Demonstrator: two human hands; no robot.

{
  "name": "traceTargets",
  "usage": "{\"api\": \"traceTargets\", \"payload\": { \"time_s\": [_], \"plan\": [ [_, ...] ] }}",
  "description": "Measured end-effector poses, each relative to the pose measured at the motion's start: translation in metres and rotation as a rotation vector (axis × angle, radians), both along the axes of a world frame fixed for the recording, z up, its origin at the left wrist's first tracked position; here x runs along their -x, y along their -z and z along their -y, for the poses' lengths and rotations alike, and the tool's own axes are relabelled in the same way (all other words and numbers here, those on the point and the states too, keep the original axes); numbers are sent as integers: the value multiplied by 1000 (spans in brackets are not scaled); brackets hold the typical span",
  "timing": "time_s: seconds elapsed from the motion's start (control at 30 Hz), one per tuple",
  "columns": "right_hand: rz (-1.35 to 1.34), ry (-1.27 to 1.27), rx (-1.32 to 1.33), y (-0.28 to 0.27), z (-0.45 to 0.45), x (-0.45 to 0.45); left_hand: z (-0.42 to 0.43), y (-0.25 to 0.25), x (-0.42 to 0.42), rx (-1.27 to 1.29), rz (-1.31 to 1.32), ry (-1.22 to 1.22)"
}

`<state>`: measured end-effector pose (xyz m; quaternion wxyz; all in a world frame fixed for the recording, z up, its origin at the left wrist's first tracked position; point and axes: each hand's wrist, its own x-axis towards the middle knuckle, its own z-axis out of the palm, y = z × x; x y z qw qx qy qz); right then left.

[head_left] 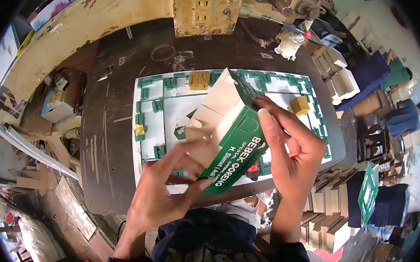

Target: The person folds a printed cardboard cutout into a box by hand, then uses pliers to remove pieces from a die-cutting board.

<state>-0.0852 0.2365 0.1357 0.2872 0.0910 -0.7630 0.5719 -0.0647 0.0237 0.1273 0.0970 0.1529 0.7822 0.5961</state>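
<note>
A green and white printed cardboard box (240, 143), with "BEBEK GORENG" lettering on its side, is tilted between my hands with its pale inside showing. My right hand (294, 144) is closed on the box's right end, thumb on the green outside. At the opposite end, my left hand (165, 183) has its thumb by the lower edge and its curled fingers by a pale flap; motion blurs those fingers. Beneath the box lies a white board (174, 114) edged with small green blocks. Two yellow foam-like blocks (199, 80) sit on it.
The board rests on a dark worktable (110, 162). A worn cream machine frame (128, 10) with an outlet panel (203, 10) stands behind it. Stacks of cardboard (327, 210) are at the lower right. Two people (401, 115) are at the far right.
</note>
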Motion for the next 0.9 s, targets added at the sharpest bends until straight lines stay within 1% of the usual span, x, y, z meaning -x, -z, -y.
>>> {"api": "traceTargets", "payload": {
  "time_s": [0.03,0.1,0.13,0.2,0.27,0.4,0.47,0.7,0.8,0.87,0.9],
  "plan": [
    [-2,38,0,0,1,-2,-4,-3,4,-1,-1,-7],
    [6,51,-9,0,4,-6,-18,-7,12,-190,-139,51],
    [16,73,-18,-1,5,-7,-21,-8,16,-188,-139,47],
    [28,83,-42,-3,6,-10,-28,-10,24,-348,-9,81],
    [24,101,-10,-2,7,-13,-35,-13,29,-356,21,75],
    [-8,121,-5,-3,6,-17,-41,-7,33,-401,-72,50],
    [-9,128,-34,-3,6,-20,-38,-9,33,-408,-10,81],
    [-12,129,10,-6,10,-25,-32,-19,31,-410,-33,104],
    [-1,116,26,-6,11,-27,-28,-22,31,-398,-10,123],
    [14,103,24,-5,12,-28,-24,-24,31,-315,-29,139],
    [16,93,27,-4,12,-28,-21,-25,30,-313,-28,129]
  ]
}}
